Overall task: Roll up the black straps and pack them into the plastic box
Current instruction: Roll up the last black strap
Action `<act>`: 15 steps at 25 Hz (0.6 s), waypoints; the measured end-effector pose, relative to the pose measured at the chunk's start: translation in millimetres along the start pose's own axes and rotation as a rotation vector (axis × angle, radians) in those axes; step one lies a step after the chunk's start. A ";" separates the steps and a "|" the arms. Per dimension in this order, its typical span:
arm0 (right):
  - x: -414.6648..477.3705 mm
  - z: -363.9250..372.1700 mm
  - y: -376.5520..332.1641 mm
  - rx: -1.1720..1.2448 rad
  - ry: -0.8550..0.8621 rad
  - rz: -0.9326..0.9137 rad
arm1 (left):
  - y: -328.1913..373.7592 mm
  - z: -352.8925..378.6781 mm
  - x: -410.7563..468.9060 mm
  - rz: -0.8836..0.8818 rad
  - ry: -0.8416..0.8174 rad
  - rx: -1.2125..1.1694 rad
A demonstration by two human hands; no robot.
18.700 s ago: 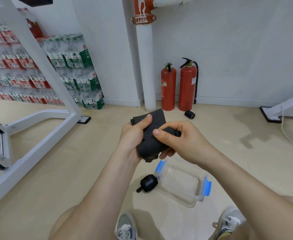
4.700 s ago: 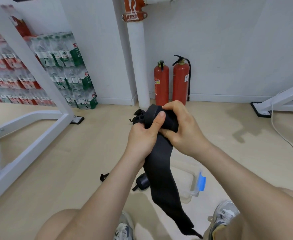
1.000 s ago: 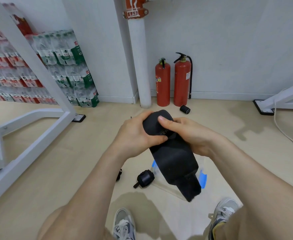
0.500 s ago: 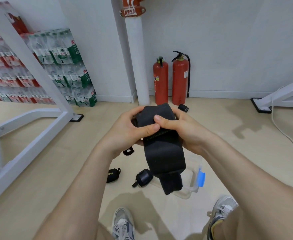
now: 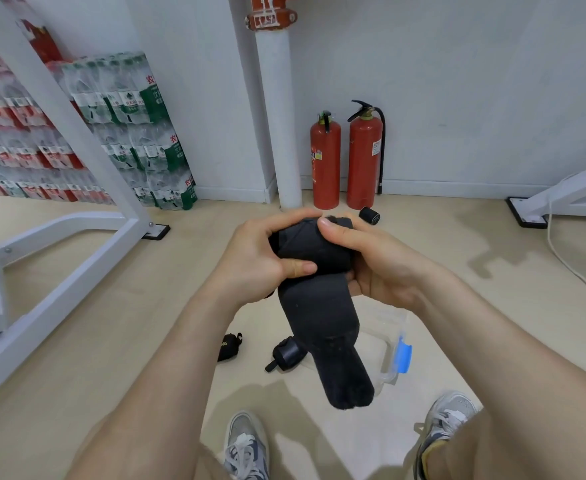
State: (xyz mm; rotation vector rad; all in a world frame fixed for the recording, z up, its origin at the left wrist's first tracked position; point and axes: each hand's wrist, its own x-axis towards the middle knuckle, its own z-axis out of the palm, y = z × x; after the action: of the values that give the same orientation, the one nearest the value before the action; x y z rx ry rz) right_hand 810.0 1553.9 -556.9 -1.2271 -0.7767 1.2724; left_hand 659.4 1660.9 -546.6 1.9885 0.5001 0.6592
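Note:
Both hands hold a wide black strap (image 5: pixel 319 313) in mid-air, partly wound into a roll at the top. My left hand (image 5: pixel 260 261) grips the roll from the left, thumb pressed on its front. My right hand (image 5: pixel 371 261) grips it from the right, thumb on top. The loose tail hangs down over the clear plastic box (image 5: pixel 388 337) with blue clips, which stands on the floor and is partly hidden. A rolled black strap (image 5: pixel 286 353) lies on the floor left of the box. Another black strap (image 5: pixel 229 344) lies further left. A third roll (image 5: pixel 369 215) lies near the fire extinguishers.
Two red fire extinguishers (image 5: pixel 345 157) stand by a white pipe (image 5: pixel 279 116) at the wall. A white metal frame (image 5: pixel 69 216) crosses the left side, with stacked bottled-water packs (image 5: pixel 139 133) behind it. A white cable (image 5: pixel 568 258) trails on the right. My shoes (image 5: pixel 246 445) are at the bottom.
The hanging tail has become shorter as more strap is wound onto the roll. My hands have shifted their grip on the roll and stayed above the box.

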 end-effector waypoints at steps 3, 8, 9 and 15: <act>0.6 2.8 2.3 0.058 0.025 0.013 | 1.1 -0.1 1.4 0.013 -0.004 0.049; 7.4 -4.9 -1.1 0.293 0.198 -0.077 | 8.4 -5.0 -7.6 0.118 -0.030 0.124; 7.8 -10.4 -3.7 0.354 0.222 -0.080 | 6.4 -10.2 -9.6 0.168 -0.011 0.271; 6.7 -14.9 -7.7 0.416 0.193 -0.066 | -16.2 15.7 -14.5 0.602 0.231 0.907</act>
State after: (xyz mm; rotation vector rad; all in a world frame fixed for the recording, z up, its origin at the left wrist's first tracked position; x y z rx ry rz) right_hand 827.4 1557.8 -554.3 -0.9589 -0.3834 1.1695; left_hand 656.9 1649.5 -570.8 2.9895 0.3538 1.1842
